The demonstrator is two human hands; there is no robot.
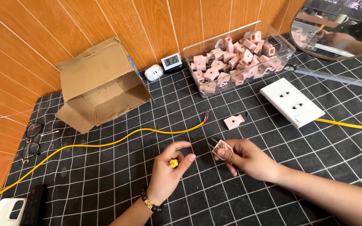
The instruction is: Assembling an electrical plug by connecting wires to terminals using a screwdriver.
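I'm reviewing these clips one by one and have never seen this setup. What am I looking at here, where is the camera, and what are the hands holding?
There is no machine: a person works with bare hands, filmed by one camera on their head looking down. The left hand pinches a small yellow piece. The right hand holds a pink plug part with metal prongs. They work over a black gridded mat. On it lie a yellow cable with bare wire ends, a loose pink plug part, a clear bin of pink parts, a white socket plate, an open cardboard box, a metal ruler and glasses.
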